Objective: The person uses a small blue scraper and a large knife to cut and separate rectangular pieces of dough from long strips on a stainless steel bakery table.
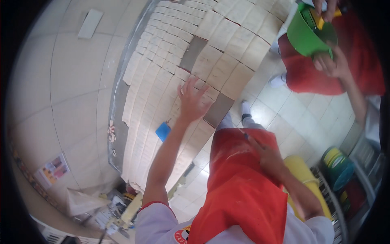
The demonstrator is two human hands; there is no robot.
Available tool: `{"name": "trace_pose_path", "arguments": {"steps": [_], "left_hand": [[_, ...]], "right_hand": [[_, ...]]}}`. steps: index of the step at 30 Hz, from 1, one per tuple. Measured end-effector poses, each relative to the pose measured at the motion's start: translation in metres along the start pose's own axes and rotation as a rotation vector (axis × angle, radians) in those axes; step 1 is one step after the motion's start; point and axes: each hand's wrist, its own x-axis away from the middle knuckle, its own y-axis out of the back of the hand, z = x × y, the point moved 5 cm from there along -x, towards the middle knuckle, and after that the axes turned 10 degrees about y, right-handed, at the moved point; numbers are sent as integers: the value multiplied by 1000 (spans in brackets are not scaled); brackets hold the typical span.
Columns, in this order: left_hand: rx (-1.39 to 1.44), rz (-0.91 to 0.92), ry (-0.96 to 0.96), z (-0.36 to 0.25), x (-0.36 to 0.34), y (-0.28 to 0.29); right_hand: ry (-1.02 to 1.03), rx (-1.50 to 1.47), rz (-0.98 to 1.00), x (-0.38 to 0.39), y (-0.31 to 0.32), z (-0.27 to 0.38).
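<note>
Pale dough (156, 87), cut into long strips and small rectangles, covers most of a long grey table (194, 53). My left hand (194, 101) is open, fingers spread over the small dough pieces near the table's right side; whether it touches them I cannot tell. My right hand (266, 157) is closed in front of my red apron (243, 195). It grips a thin tool with a blue part (246, 136), mostly hidden by the fingers and blurred. Beside my left forearm, a small flat blue piece (163, 131) lies on the long strips.
At the upper right, a co-worker in a red apron (300, 77) holds a green bucket (304, 34) and a yellow-handled brush (319, 19). A yellow bin (302, 168) and a teal-and-yellow tub (339, 166) stand at the right. A tiled wall (73, 81) borders the left.
</note>
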Motion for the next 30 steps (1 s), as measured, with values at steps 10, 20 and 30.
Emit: {"name": "trace_pose_path", "arguments": {"steps": [10, 20, 30], "left_hand": [[-68, -91, 492, 39, 81, -29], [141, -478, 663, 275, 26, 101], [174, -150, 128, 370, -144, 139]], "right_hand": [[482, -192, -322, -224, -12, 115], [322, 39, -249, -524, -3, 236], [156, 153, -113, -554, -3, 250]]}}
